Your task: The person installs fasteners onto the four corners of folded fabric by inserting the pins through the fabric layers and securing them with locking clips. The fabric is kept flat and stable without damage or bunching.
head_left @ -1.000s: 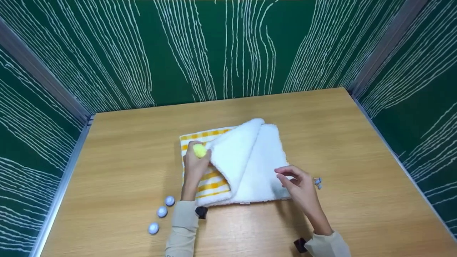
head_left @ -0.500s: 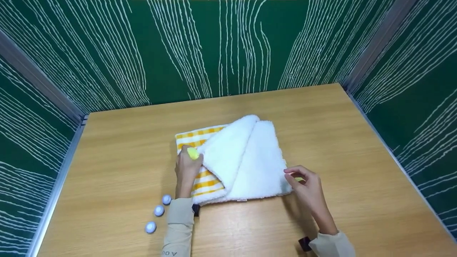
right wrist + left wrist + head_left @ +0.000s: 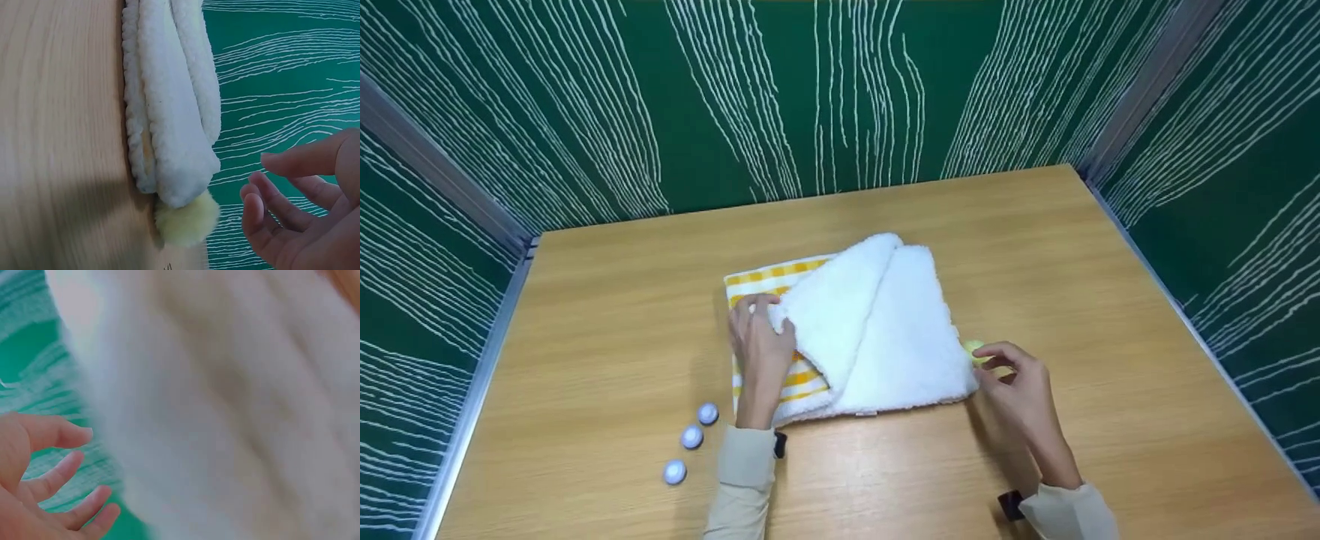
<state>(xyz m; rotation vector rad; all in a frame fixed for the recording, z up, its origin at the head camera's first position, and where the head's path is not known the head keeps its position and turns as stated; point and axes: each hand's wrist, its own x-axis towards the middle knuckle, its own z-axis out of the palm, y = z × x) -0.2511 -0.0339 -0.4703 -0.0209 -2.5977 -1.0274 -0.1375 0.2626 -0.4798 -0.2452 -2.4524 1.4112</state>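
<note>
A white fleecy blanket with a yellow-checked reverse lies on the table, one layer folded back across it. My left hand is over the checked side, its fingers spread at the edge of the folded-back layer. Nothing shows between these fingers in the left wrist view. My right hand is off the blanket's near right corner, fingers loosely bent and holding nothing. Beside it a fluffy yellow pompom pokes out against the blanket's edge, partly hidden by the fingers in the head view.
Three pale lavender balls lie in a slanting row on the wooden table, left of my left forearm. Green panels with white wavy lines enclose the table's back and sides.
A yellow ball in my left hand has gone from sight, and that hand's fingers have spread. My right hand has moved slightly right, and the yellow pompom now shows beside it.
</note>
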